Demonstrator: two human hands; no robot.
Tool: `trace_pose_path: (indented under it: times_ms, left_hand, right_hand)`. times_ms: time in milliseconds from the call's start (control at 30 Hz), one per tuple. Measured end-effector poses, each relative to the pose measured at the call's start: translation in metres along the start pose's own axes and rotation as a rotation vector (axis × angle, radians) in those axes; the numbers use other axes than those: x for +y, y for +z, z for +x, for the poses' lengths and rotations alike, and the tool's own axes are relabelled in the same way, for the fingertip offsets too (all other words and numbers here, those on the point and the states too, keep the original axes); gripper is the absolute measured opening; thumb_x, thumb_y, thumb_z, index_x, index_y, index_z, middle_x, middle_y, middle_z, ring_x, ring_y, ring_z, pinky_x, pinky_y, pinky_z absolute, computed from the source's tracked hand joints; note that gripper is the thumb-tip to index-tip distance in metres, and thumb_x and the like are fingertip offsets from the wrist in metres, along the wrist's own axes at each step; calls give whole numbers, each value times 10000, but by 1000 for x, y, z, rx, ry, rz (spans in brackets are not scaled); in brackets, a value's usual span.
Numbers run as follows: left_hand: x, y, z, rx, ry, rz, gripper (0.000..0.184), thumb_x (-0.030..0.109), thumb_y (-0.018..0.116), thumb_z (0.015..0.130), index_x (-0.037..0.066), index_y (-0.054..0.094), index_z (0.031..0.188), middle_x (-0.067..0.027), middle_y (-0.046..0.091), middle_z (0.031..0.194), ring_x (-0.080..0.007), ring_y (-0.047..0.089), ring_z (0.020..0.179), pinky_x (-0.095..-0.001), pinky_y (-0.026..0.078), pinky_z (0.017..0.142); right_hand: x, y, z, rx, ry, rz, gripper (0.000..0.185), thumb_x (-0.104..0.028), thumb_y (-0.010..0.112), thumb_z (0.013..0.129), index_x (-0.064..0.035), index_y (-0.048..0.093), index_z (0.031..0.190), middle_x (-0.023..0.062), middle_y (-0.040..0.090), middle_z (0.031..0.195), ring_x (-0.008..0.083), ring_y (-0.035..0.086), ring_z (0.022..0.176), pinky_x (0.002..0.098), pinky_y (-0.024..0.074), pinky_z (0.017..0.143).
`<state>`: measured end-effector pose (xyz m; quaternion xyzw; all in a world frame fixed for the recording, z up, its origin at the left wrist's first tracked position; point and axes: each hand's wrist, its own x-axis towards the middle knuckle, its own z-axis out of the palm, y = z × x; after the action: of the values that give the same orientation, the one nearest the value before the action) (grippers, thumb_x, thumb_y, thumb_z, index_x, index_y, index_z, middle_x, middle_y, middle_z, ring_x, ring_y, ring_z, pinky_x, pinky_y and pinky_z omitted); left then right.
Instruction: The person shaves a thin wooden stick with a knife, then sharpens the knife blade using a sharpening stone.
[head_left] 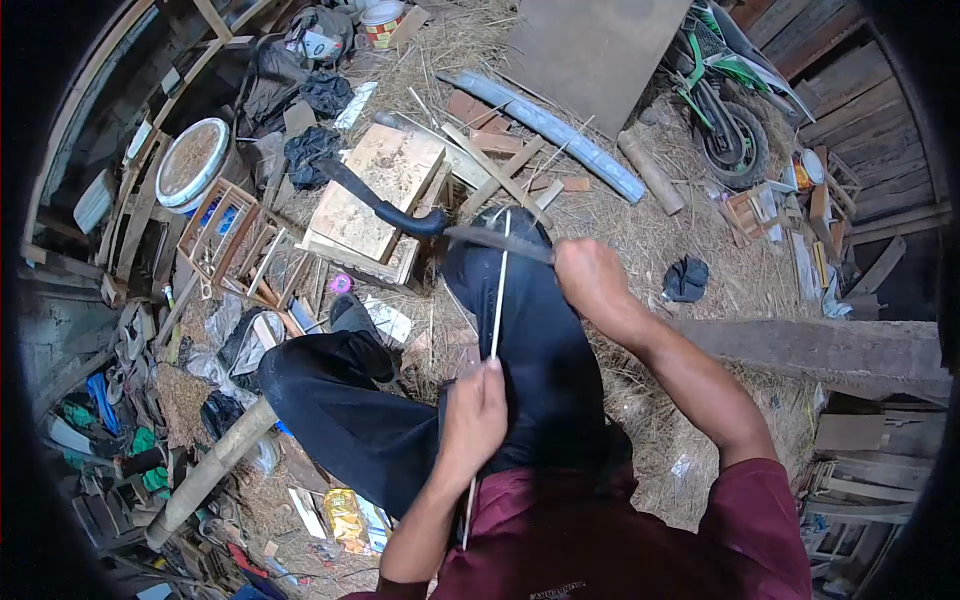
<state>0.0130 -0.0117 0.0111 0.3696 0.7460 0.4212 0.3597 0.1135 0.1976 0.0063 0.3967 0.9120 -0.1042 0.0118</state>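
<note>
My left hand (474,415) is closed around a thin pale stick (500,300) that runs lengthwise over my right thigh, from the knee back toward my shirt. In my right hand (590,280), also closed, is a knife (500,241); its handle is hidden in the fist. The grey blade points left and crosses the stick near its far end, above the knee. Just beyond the blade tip, a machete (408,219) with a curved black handle lies on a wooden block-like box (375,190).
A small slatted wooden frame (225,235) and a white-rimmed bucket (193,165) stand at left. A thick beam (820,350) extends at right, below a green-and-black motorbike (735,130). A bamboo pole (215,475) lies lower left. Straw and wood scraps cover the ground.
</note>
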Motion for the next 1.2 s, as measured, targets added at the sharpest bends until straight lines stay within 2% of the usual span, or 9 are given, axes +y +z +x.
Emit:
trace_pose_path:
  times_ms: [67,100,267,333,467,733,867,1100,1200]
  left_hand:
    - [-11,-2,-26,-68,-90,-92,447,269,396,1034,0,458,681,-46,428,535,-146,415,510,-346,350,506]
    - [-18,-1,-29,-59,-134,-184,455,311,397,1035,47,458,669,1,406,527,-103,384,475,-291,313,463]
    - [-2,-5,25,-236,-308,-635,431,381,389,1029,128,409,680,31,369,511,-74,319,394,-245,223,368]
    - [16,-4,51,-305,-461,-824,405,370,393,1025,141,392,691,42,342,518,-63,279,385,-241,196,357]
    - [21,-2,72,-342,-447,-868,377,351,399,1021,154,377,701,48,330,531,-58,236,377,-242,171,349]
    - [14,1,43,-332,-525,-909,393,360,400,1022,160,351,688,45,314,538,-60,233,392,-239,170,349]
    - [2,-14,13,-458,-597,-1030,421,360,397,1024,167,337,654,51,282,521,-59,206,385,-230,154,346]
    - [-9,-25,8,-605,-633,-1127,438,376,379,1015,181,325,626,44,270,484,-53,192,360,-220,138,315]
    - [-15,-28,-7,-516,-613,-1083,441,385,374,1014,181,323,626,42,262,481,-56,185,360,-219,151,319]
  right_hand:
    - [7,-3,5,16,12,17,142,-80,570,818,16,674,807,252,669,777,399,683,735,480,551,669]
    - [11,0,3,24,20,17,144,-79,567,822,15,674,807,251,670,783,398,683,743,478,551,670]
    - [9,4,-13,62,-136,-10,130,-84,576,792,3,672,805,224,677,792,388,684,741,470,554,663]
    - [6,0,-13,22,-189,-27,134,-88,572,788,1,672,795,217,678,791,383,686,731,467,556,656]
    - [7,2,-6,-4,-218,-27,146,-95,559,795,-7,672,769,207,679,771,376,689,717,467,558,646]
    - [9,13,0,30,-16,3,86,-57,584,766,-10,657,767,226,662,757,392,669,720,486,536,658]
    - [7,3,-3,8,35,44,155,-95,581,818,10,689,786,240,666,748,398,680,721,480,550,660]
    - [7,0,-8,17,63,62,125,-59,593,785,22,689,796,260,662,763,407,681,744,483,552,675]
    - [8,1,-8,-6,73,21,105,-47,612,759,16,683,803,257,663,765,410,678,745,487,551,687]
